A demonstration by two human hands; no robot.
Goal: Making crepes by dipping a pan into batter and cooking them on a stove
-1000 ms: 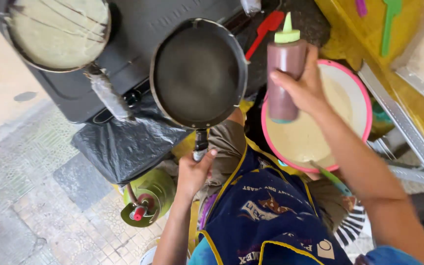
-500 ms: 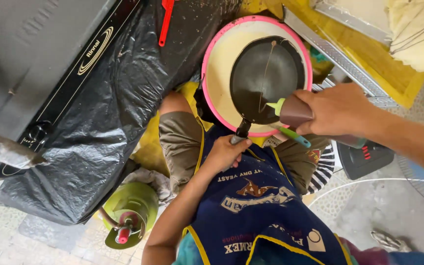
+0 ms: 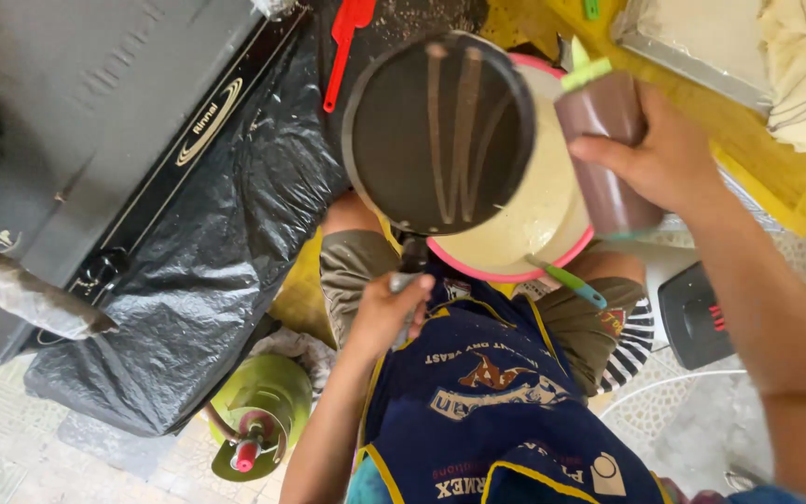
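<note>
A big black stove (image 3: 95, 121) sits at the left under a black plastic sheet (image 3: 207, 280). The left hand (image 3: 389, 313) grips the handle of a dark pan (image 3: 438, 131), held over a pink bowl (image 3: 534, 233) of batter. The right hand (image 3: 664, 159) is wrapped around a brown squeeze bottle (image 3: 608, 140) beside the pan.

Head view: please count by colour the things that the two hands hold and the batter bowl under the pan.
Black round frying pan, in left hand: 1
Brown squeeze bottle, in right hand: 1
Pink-rimmed batter bowl: 1
Total: 3
</note>
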